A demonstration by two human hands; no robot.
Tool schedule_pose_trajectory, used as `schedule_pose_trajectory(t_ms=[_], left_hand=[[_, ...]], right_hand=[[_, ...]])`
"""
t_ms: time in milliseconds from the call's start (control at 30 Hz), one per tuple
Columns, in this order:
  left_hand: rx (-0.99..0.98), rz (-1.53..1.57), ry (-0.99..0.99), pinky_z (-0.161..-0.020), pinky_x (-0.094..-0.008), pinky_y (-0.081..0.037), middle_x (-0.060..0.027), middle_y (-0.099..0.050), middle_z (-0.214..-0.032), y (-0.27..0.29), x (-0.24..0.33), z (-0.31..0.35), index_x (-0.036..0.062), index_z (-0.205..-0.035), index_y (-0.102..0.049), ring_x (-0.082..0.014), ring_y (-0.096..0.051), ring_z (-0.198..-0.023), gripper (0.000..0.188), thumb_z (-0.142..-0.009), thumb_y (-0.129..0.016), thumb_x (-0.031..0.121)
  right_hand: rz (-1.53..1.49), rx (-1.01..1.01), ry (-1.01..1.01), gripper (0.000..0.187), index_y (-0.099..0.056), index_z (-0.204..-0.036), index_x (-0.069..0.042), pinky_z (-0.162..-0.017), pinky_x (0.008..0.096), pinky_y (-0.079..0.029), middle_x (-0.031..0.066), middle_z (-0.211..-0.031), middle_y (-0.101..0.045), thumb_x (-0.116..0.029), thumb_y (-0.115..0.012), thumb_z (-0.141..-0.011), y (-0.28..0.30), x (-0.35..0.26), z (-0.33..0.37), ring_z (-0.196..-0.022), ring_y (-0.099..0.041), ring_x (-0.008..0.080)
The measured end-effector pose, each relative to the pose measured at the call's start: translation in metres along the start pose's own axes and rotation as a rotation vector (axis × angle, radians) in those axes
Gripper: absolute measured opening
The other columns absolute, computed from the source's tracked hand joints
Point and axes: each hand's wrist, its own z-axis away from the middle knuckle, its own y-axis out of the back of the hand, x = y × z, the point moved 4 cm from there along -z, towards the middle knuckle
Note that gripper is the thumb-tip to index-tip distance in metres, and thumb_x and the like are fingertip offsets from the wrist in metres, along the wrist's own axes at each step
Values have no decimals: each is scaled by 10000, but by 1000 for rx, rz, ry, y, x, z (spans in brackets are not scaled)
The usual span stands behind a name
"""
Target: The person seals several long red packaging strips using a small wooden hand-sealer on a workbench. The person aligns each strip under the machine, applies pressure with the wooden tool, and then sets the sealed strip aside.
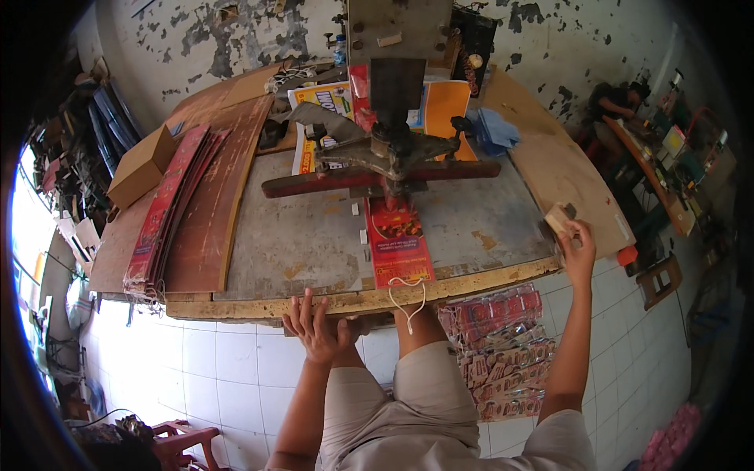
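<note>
My left hand point(314, 326) rests on the front edge of the worktable point(306, 235), its fingers spread and holding nothing. Out at the table's right front corner, my right hand point(580, 250) pinches a small wooden block point(557, 218) with a dark patch at its far end. Between the hands, a red printed card bag point(399, 259) lies flat with a white string handle point(409, 298) looped over the table edge. Its far end is beneath the dark metal press point(389, 153), whose red crossbar point(314, 182) spans the grey board.
Stacked red printed strips point(169, 212) and a brown cardboard box point(143, 166) stand at the left. Blue cloth point(496, 130) lies back right. Several printed red sheets point(503, 353) cover the tiled floor under the table. Another person point(620, 106) sits at a far-right bench.
</note>
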Motion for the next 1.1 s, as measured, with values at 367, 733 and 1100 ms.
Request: schedule_pose_trajectory(t_ms=[367,733,1100], left_hand=[[-20,10,-1,-1355,-659,-92,-183,-509,-1689,1,-2,5,128,-1512,-591,-463,-337,-1635,555,-1048,-597,433],[-16,9,-14,-1348,-665,-102,-179,-518,-1676,0,0,2,134,-1485,-598,-464,-344,-1627,545,-1025,-644,422],[-9,34,-8,-1350,-664,-98,-178,-522,-1672,1,2,1,132,-1481,-600,-467,-357,-1619,547,-1001,-671,385]], right_hand=[[84,147,144,334,-698,-1398,-31,-1255,517,-404,177,-1559,-624,-254,-607,-1167,-70,-63,68,-1512,-534,380],[99,408,205,521,-630,-1470,-28,-1286,708,-265,194,-1650,-517,-350,-298,-1229,-144,-90,151,-1613,-339,484],[130,308,263,527,-616,-1469,-16,-1282,698,-266,202,-1654,-506,-376,-316,-1230,-138,-76,156,-1610,-336,490]])
